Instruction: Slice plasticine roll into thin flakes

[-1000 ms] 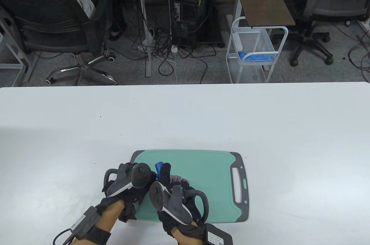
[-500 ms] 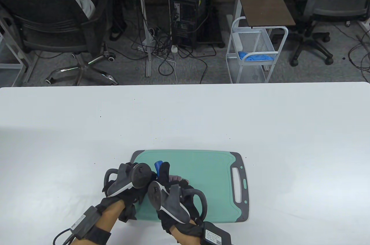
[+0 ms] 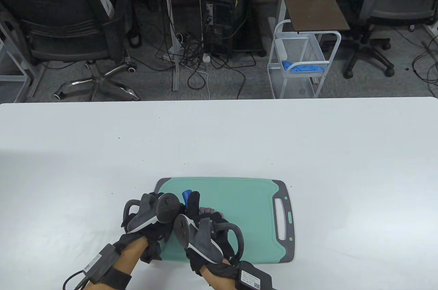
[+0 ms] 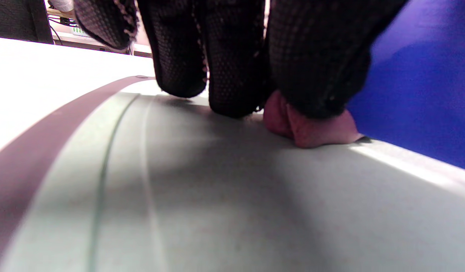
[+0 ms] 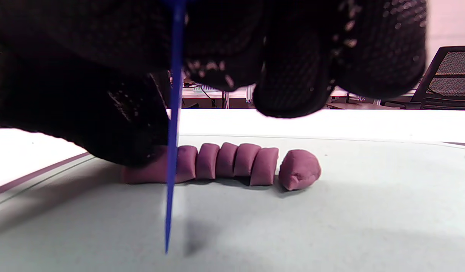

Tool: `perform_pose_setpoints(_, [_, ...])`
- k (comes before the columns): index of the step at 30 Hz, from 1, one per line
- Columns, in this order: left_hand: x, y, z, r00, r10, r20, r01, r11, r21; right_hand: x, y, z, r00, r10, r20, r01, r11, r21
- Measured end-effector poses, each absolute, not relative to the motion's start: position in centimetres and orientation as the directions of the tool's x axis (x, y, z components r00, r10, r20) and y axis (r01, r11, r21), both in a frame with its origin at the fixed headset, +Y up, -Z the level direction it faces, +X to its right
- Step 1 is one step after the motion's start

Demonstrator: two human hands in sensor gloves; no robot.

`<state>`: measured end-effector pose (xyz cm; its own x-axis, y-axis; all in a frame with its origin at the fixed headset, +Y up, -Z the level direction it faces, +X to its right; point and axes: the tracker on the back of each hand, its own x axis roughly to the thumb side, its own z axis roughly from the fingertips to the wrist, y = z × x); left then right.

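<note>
A purple plasticine roll [image 5: 221, 161] lies on the green cutting board [image 3: 246, 208], with several slices cut at its right end and one end piece [image 5: 298, 169] slightly apart. My left hand [image 3: 160, 216] presses its fingertips [image 4: 232, 75] on the roll's uncut left part [image 4: 311, 130]. My right hand [image 3: 202, 223] grips a blue plastic knife [image 5: 173, 132]; the blade stands edge-down just in front of the roll, at the boundary between the uncut part and the slices. The knife's tip [image 3: 187, 196] shows between the hands, and its blade [image 4: 417, 94] fills the right of the left wrist view.
The board's grey handle end [image 3: 284, 218] is to the right, on the white table [image 3: 308, 146]. The board's grey rim [image 4: 47, 124] is to the left of my left fingers. Chairs, a wire cart and cables are beyond the table's far edge.
My right hand and its tracker have shifted slightly to the left, toward the left hand. The left hand has stayed on the roll.
</note>
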<state>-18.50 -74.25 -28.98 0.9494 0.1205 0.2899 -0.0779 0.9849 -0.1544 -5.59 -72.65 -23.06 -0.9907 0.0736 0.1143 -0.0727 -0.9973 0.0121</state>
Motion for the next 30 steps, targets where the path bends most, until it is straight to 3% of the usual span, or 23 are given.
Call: perform_pose_setpoints(30, [-18.5, -74.3, -28.9, 0.947, 0.114, 0.3, -0.069, 0.985, -0.157, -5.8, -72.0, -24.2, -0.991, 0.095, 0.098, -0.094, -0.995, 0.011])
